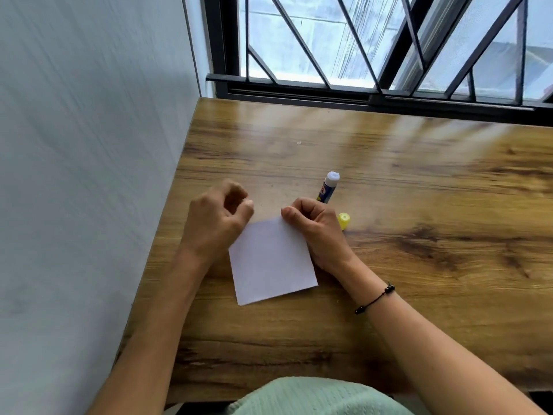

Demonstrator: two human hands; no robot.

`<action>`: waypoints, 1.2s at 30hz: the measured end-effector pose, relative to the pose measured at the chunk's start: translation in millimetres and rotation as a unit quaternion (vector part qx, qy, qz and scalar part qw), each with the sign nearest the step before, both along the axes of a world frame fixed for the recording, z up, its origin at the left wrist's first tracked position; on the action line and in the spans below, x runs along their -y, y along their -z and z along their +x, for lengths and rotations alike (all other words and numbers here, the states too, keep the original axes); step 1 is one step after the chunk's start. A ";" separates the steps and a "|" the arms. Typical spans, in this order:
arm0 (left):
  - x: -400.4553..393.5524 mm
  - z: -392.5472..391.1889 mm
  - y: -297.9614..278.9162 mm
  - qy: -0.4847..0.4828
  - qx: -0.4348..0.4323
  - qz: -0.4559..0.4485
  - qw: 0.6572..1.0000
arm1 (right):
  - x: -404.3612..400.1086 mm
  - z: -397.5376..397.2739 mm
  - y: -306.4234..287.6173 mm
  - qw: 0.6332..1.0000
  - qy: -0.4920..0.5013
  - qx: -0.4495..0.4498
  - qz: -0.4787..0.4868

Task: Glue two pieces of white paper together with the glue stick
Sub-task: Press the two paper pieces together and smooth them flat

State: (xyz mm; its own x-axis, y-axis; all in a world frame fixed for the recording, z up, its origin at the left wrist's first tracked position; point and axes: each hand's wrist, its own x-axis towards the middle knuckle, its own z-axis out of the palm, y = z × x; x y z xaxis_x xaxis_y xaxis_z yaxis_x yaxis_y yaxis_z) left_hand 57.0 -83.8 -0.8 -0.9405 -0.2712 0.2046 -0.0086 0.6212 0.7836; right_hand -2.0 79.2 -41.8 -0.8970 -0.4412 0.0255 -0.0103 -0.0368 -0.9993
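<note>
Right fingers: curling into a loose fist, with the fingertips pressing down on the far right corner of the white paper; whether they are pinching the edge or only pressing it cannot be told.
Left fingers: curling inward, half closed, hovering at the paper's far left corner; whether they are gripping anything cannot be told.
Right hand: lying along the paper's right edge, wrist resting on the table, a thin black cord bracelet sitting on the forearm.
Left hand: covering the paper's upper left edge, knuckles facing up.
White paper: lying flat on the wooden table between the two hands, roughly square, turned slightly askew, looking plain and uncreased; only one sheet is showing, so whether a second piece is lying under it cannot be told.
Glue stick: lying uncapped on the table just beyond the right hand, white glue tip pointing away, blue label on its body.
Yellow cap: sitting on the table just right of the right hand, apart from the stick.
</note>
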 end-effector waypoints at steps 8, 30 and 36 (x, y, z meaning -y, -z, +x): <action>-25.8 -17.4 5.6 0.100 0.020 -0.145 0.984 | -0.4 -0.1 0.0 1.000 -0.014 -0.004 -0.003; -8.7 -21.0 4.4 -0.075 -0.001 -0.022 0.997 | -1.1 1.7 0.6 0.988 -0.034 -0.082 0.127; -5.0 -15.9 10.4 -0.168 0.005 0.032 0.985 | -0.5 2.5 -2.4 0.992 -0.022 -0.064 0.104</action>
